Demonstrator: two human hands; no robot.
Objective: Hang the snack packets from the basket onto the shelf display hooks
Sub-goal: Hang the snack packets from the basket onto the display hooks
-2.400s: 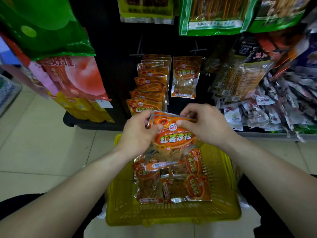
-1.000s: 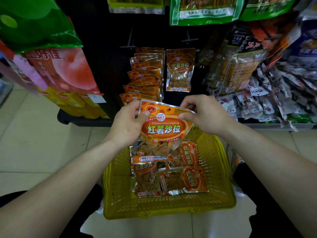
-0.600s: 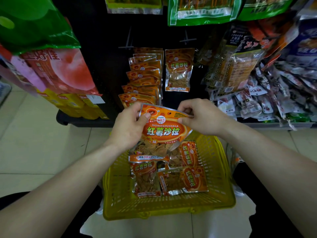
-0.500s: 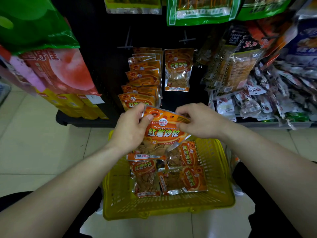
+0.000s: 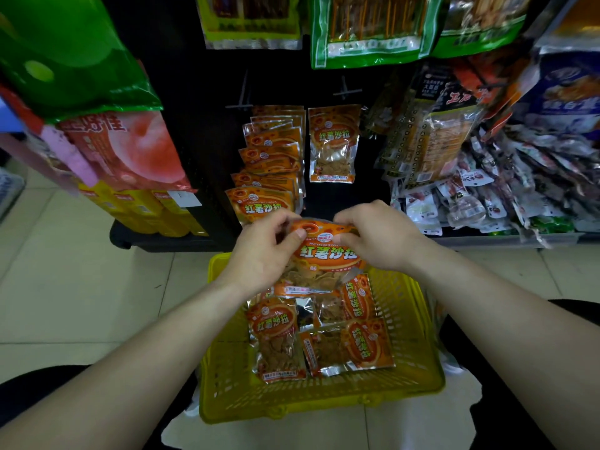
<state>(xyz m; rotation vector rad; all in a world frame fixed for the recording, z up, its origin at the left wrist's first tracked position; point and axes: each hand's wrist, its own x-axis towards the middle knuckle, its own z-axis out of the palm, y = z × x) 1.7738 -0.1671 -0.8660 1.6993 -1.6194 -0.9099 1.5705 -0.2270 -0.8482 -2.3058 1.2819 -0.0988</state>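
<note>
Far left: green and pink bags (image 5: 107, 147) hanging off the shelf, outside the job. Further in, a full hook of orange packets (image 5: 271, 164) fanned forward and overlapping, front one low, likely near capacity. Just right of it, a lone hung packet (image 5: 332, 146) flat against the dark back panel (image 5: 201, 92), so probably the hook with room to spare.

Below these, left hand (image 5: 263, 258) pinching the top left corner of the held snack packet (image 5: 324, 254), thumb on the printed face, fingers curled behind. Packet raised above the yellow basket (image 5: 224, 378) and just below the hanging rows, top edge up, seemingly to keep the header flat and find the hang hole. Hole itself hidden by the fingers.

Right hand (image 5: 380, 238) closed on the top right corner of the same packet, mirroring the left, spreading the header taut between both grips. Neither hand free.

In the basket, three more packets (image 5: 321, 339) lying flat and partly overlapped, waiting. Basket resting low in front of the person, close under the hooks, for short lifts.

Far right: mixed pale sachets (image 5: 487, 203) heaped on the shelf, untouched.
</note>
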